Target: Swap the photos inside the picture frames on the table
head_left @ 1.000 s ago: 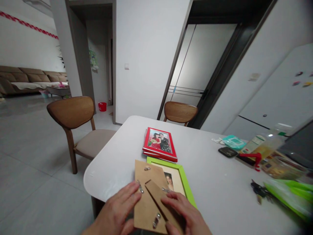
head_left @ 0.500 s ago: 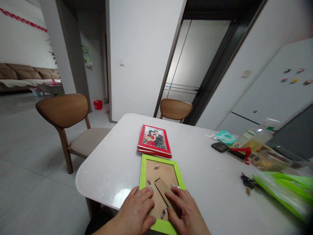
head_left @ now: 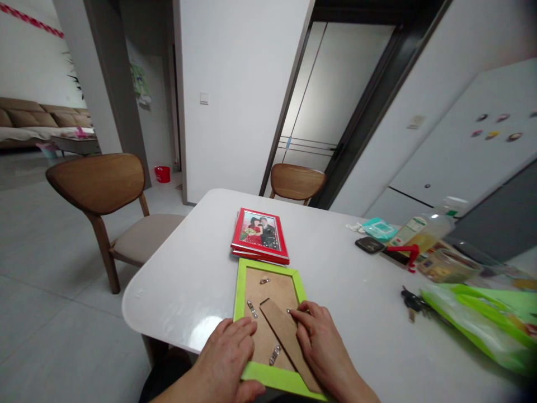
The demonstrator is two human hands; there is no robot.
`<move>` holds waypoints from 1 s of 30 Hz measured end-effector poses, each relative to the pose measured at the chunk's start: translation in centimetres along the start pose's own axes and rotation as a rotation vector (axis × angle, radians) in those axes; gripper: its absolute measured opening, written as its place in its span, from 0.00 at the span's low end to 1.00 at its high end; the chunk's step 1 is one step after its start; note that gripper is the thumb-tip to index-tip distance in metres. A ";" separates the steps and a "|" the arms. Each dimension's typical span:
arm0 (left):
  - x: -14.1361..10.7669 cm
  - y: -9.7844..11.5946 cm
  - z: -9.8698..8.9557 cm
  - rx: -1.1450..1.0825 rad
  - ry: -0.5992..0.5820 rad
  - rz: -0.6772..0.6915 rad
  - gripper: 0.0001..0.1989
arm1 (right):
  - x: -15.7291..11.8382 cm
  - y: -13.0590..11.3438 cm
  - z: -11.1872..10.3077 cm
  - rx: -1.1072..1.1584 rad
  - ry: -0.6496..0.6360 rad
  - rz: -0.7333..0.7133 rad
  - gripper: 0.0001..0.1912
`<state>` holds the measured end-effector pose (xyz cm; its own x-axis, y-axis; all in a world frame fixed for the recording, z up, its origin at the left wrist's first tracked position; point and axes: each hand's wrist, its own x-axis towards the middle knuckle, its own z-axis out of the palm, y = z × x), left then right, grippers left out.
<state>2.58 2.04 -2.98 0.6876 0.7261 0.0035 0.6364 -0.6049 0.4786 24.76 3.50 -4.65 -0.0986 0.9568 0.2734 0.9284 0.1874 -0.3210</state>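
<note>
A lime-green picture frame (head_left: 240,291) lies face down on the table, its brown backing board (head_left: 255,336) showing. My left hand (head_left: 224,355) clasps its lower left corner, fingers over the left edge and thumb along the bottom edge. My right hand (head_left: 325,347) is closed at the frame's right side, fingertips pinching a small metal clip (head_left: 289,311) that they partly cover. Three other metal clips show: an upper clip (head_left: 264,281), a left clip (head_left: 252,309) and a lower clip (head_left: 274,355). The brown stand leg (head_left: 283,336) slants across the backing, partly under my right hand.
Red picture frames (head_left: 260,232) are stacked just beyond the green one on the white table (head_left: 176,296). At the right are keys (head_left: 413,302), a green plastic bag (head_left: 474,319), a black case (head_left: 369,244), a wipes pack (head_left: 378,228) and a bottle (head_left: 428,229). Wooden chairs (head_left: 98,184) stand around.
My right hand has moved up to the right-hand clip and closed its fingers there. The stand leg looks swung out toward the lower right. My left hand stays at the frame's corner.
</note>
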 end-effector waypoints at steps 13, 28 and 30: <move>0.0 0.3 -0.3 -0.001 -0.009 -0.016 0.22 | 1.5 0.7 -0.1 0.069 -0.057 0.021 0.11; -0.1 -0.2 0.5 0.000 0.097 0.023 0.19 | 0.9 1.7 -1.0 0.081 -0.127 -0.169 0.10; -0.2 -0.4 0.5 -0.006 0.097 0.027 0.20 | 0.4 1.6 -1.3 0.088 -0.127 -0.168 0.11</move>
<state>2.43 1.95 -3.63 0.6672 0.7379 0.1016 0.6156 -0.6230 0.4826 26.67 3.84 -3.84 -0.2983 0.9298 0.2155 0.8608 0.3596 -0.3602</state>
